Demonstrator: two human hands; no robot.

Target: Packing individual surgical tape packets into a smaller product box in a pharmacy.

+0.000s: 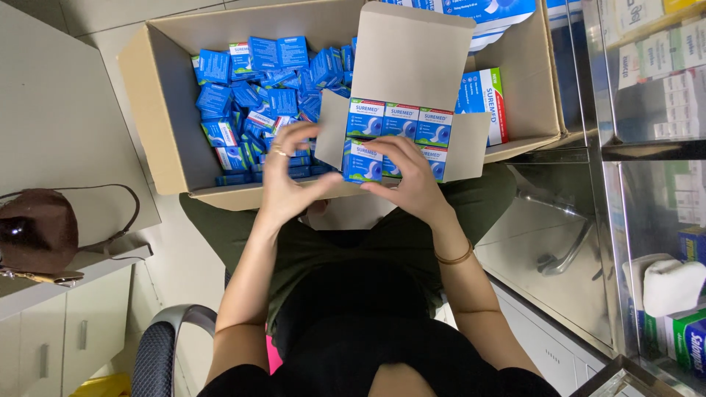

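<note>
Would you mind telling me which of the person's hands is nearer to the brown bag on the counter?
The left. The left hand is on the side of the small blue box that faces the brown bag; the right hand is on the box's far side, farther away.

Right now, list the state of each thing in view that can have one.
large cardboard carton: open, holding loose small blue boxes.
small display carton: lid up, partly filled.
left hand: holding a small blue box at the display carton.
right hand: gripping the same box.
brown bag: closed.
</note>
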